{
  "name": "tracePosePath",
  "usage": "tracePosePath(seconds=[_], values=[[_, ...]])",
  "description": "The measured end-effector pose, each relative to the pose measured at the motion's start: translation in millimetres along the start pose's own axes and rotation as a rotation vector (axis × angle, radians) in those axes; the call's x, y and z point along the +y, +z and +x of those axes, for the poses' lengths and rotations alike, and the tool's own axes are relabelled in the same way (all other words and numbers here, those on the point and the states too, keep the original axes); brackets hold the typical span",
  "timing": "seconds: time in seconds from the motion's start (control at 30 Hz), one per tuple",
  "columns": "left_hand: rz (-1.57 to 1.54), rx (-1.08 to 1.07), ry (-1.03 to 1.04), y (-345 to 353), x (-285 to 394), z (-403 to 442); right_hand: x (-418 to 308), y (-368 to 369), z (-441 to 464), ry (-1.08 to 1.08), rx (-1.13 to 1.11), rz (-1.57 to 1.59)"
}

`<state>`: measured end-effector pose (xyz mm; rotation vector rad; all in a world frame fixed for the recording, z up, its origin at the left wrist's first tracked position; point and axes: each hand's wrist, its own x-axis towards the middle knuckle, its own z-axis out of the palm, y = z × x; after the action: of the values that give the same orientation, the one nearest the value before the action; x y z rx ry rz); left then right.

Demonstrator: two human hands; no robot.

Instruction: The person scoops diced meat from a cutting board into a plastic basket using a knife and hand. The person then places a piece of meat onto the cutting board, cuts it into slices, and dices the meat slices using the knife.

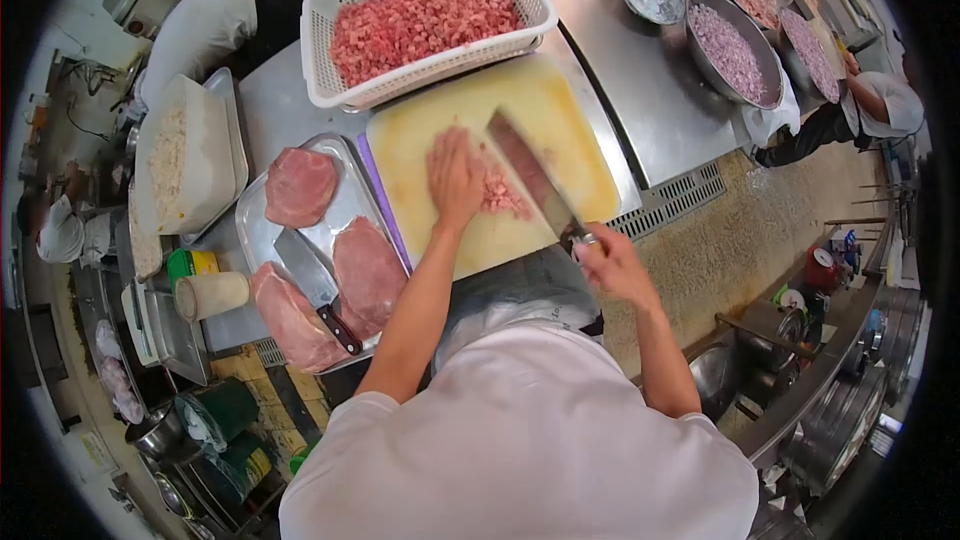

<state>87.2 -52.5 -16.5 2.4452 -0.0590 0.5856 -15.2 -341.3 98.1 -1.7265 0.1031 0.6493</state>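
Observation:
My right hand [606, 262] is closed round the handle of a cleaver [530, 168]. Its broad blade slants over the yellowed cutting board [560, 105], slightly blurred. Just left of the blade lies a small heap of diced pink meat [503, 194]. My left hand [456, 175] rests palm down on the board beside that heap, fingers stretched forward. Bits of meat show near its fingertips; whatever lies under the palm is hidden.
A white perforated basket [314, 60] of diced meat stands behind the board. Left is a metal tray [262, 225] with raw meat slabs [368, 270] and a second knife [308, 268]. Metal bowls of chopped onion [728, 50] stand right. Co-workers [205, 30] work nearby.

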Motion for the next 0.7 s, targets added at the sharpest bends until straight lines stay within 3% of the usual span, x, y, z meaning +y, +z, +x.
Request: tracePosePath(seconds=[0.1,0.2,0.3,0.4,0.5,0.53,0.6,0.7], values=[[-0.136,-0.266,0.128,-8.5,9.4,-5.8,32.8,-20.5,-7.6,0.016,0.172,0.39],[-0.301,-0.33,0.153,-26.2,2.2,-21.0,74.4,-54.9,-3.4,-0.006,0.137,0.624],[0.025,-0.257,0.049,-41.9,25.3,-44.4,74.4,-56.4,3.5,0.055,0.053,0.586],[0.072,-0.261,-0.13,-34.3,60.0,-47.8,69.7,-18.9,12.1,0.166,-0.024,0.459],[0.122,-0.101,-0.203,-10.9,76.3,-44.5,46.3,54.2,27.4,0.259,-0.123,0.417],[0.074,-0.015,-0.216,-5.6,72.5,-42.7,56.5,69.6,34.7,0.139,-0.216,0.394],[-0.017,0.17,-0.232,5.9,59.3,-35.7,55.5,81.0,41.3,0.123,-0.246,0.47],[-0.163,0.19,-0.305,9.3,54.9,-36.8,42.8,65.7,43.9,0.088,-0.324,0.43]])
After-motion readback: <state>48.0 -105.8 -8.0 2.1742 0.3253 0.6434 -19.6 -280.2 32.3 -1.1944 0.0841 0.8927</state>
